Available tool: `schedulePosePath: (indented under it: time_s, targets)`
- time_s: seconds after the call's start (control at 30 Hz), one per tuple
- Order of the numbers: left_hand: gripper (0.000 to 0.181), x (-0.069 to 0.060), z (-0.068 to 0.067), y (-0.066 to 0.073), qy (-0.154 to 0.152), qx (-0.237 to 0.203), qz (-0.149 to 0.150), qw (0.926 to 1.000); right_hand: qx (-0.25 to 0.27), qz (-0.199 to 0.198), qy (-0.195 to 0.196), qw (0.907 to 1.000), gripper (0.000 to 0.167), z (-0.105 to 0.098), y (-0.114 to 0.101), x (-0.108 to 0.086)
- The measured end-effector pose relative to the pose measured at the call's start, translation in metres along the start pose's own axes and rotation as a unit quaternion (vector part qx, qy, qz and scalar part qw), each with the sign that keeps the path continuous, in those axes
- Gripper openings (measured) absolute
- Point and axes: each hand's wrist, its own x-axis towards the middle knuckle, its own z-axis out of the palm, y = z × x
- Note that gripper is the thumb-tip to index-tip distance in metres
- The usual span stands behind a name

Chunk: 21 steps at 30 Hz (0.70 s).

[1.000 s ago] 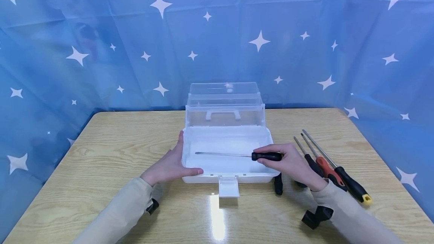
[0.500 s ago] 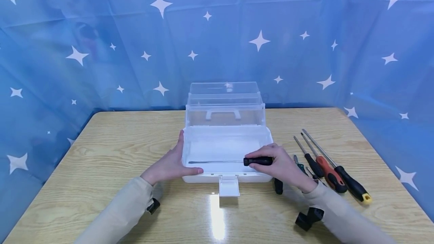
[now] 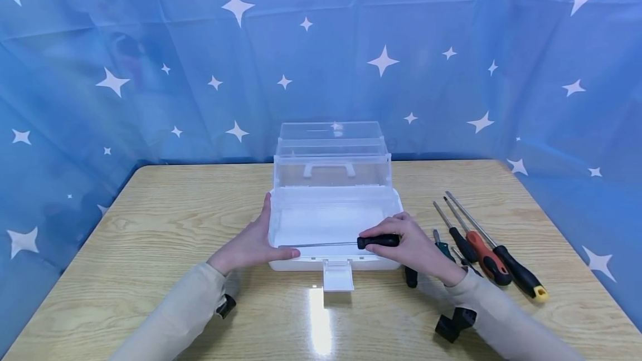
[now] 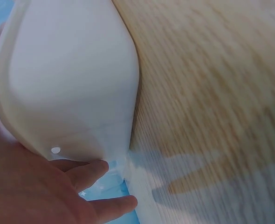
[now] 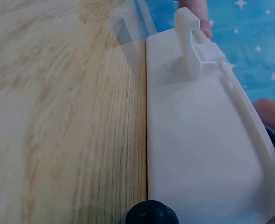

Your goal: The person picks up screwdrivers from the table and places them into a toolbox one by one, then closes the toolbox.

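Note:
A white toolbox (image 3: pixel 321 222) stands with its translucent lid (image 3: pixel 333 149) raised. My left hand (image 3: pixel 251 247) holds the box's left front corner, thumb over the front rim and fingers along the end wall. In the left wrist view, two fingertips (image 4: pixel 98 169) show by that end. My right hand (image 3: pixel 408 247) pinches a screwdriver (image 3: pixel 378 240) by its black handle. The screwdriver lies crosswise low over the box's front part, blade to the left, its tip close to my left thumb. Whether it touches the box floor I cannot tell.
Right of the box lie several more screwdrivers: a black one with a yellow end (image 3: pixel 521 272), a red-and-black one (image 3: pixel 489 258), a smaller black one (image 3: pixel 462 244) and a green-handled one (image 3: pixel 443 247). Another black handle (image 3: pixel 411 277) shows beside the box. The latch (image 3: pixel 338 277) hangs open in front.
My right hand has carried the screwdriver left and toward the box's front wall, lowering it, and has slowed in the last half second. The left hand stays at the corner.

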Motion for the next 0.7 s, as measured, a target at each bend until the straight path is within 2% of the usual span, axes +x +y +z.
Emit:
schedulePosePath:
  time_s: [0.27,0.6,0.7]
  targets:
    - [0.132,-0.0005,0.0012,0.0009,0.005,0.016,-0.013,0.9998,-0.014,-0.019,-0.006,0.9997,0.020,0.0005,0.0001,0.0015]
    - [0.134,-0.0006,0.0002,0.0000,0.005,0.012,-0.013,0.9998,-0.007,0.009,-0.033,0.9994,0.015,-0.0026,-0.0003,0.0032]
    - [0.133,0.0001,0.0008,-0.0009,0.006,0.006,-0.006,0.9999,0.005,0.029,-0.036,0.9989,0.014,-0.0069,-0.0001,0.0024]
